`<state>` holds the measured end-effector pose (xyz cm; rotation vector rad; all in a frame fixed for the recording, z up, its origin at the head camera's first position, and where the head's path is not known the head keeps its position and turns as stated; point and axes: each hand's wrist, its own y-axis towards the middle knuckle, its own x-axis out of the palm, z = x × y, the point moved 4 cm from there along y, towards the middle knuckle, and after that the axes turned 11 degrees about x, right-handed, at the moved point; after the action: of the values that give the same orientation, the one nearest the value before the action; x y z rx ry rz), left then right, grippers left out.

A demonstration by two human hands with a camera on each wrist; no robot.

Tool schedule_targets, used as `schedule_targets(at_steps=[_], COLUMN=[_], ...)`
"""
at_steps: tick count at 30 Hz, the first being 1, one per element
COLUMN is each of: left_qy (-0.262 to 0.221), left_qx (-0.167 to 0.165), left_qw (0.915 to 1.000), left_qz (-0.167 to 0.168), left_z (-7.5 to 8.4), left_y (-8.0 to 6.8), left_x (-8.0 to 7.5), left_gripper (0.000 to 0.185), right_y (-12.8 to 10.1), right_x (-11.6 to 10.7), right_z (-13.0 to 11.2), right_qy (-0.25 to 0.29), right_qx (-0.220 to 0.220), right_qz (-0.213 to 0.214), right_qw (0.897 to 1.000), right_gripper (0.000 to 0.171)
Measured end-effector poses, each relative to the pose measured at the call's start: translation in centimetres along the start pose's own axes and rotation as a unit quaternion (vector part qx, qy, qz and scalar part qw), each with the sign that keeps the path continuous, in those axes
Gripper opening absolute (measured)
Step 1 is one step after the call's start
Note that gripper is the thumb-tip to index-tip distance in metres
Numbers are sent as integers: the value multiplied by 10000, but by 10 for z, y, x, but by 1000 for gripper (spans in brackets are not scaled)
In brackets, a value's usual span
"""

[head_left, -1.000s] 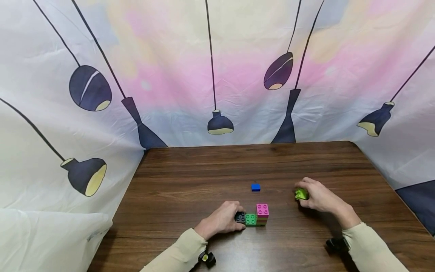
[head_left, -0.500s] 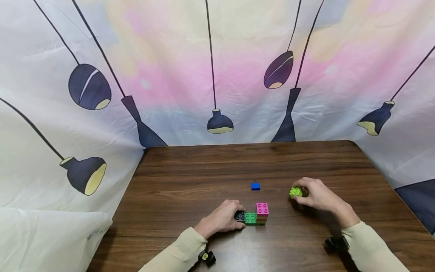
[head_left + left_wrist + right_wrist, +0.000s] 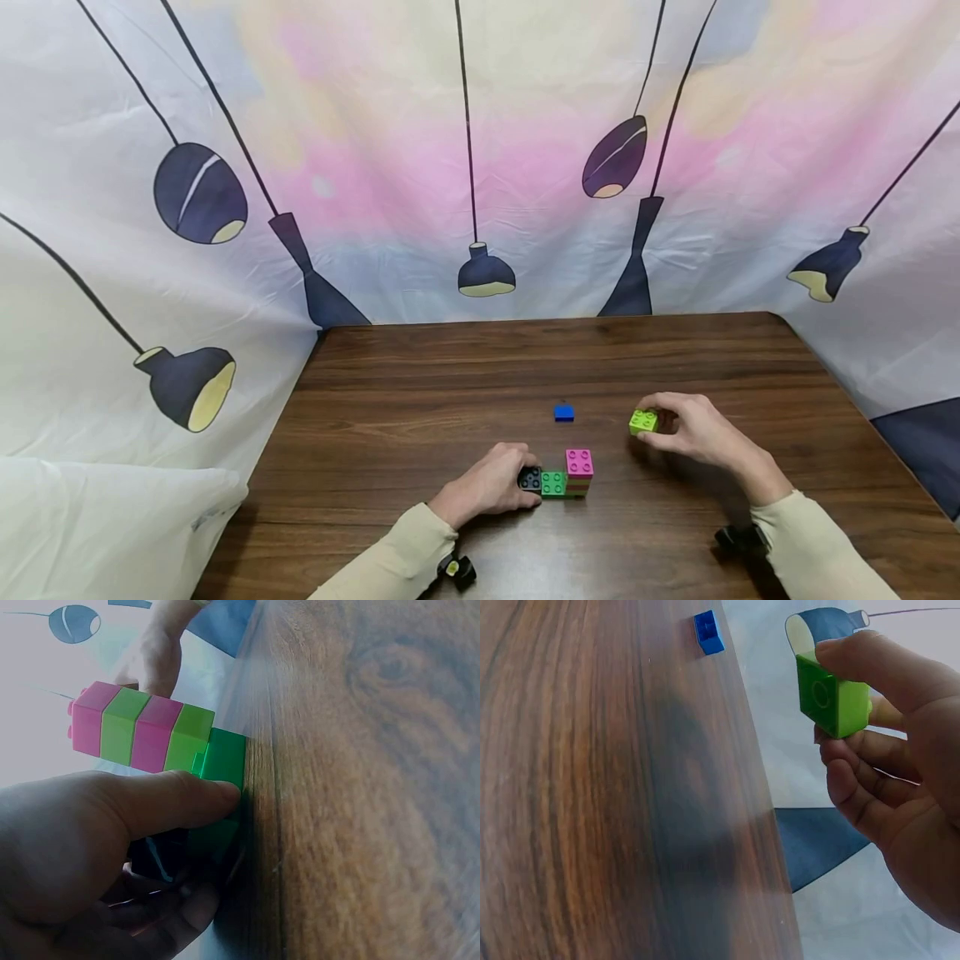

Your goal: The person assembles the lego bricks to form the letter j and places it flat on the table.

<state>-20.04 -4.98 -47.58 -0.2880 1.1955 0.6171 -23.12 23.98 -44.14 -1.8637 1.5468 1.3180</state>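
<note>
Right hand (image 3: 697,432) pinched a lime green brick (image 3: 643,422) between thumb and fingertips, held just above the wooden table (image 3: 420,392) — studs up in the head view. Brick sat at the hand's left tip, toward the middle of the table, thumb on top and the other fingers curled beneath it per the right wrist view (image 3: 832,696). Small blue brick (image 3: 564,412) lay flat on the table left of the lime one, apart from it, untouched.

Left hand (image 3: 491,486) rested on the table near the front edge, fingers curled round a black brick (image 3: 529,478) — thumb stretched across to the green brick (image 3: 553,483) joined to it. In the left wrist view the thumb tip (image 3: 217,796) touched that green brick low beside the striped stack. Pink-topped stack (image 3: 579,472), pink and green layers, stood on the green brick's right end, upright. Lime brick was up and right of this stack, well clear of it. Cream sleeves covered both forearms.
</note>
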Motion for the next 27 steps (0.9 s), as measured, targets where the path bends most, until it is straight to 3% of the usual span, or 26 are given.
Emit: schedule_targets(at_steps=[27], left_qy=[39], left_qx=[-45], left_qw=[10000], left_qz=[-2], left_z=[1], left_y=[0], left_x=[0], left_gripper=[32], right_y=[9], right_x=[-2], right_z=[-40], right_qy=[455], right_qx=[-1317], right_qz=[453], right_qw=[9892], right_gripper=[41])
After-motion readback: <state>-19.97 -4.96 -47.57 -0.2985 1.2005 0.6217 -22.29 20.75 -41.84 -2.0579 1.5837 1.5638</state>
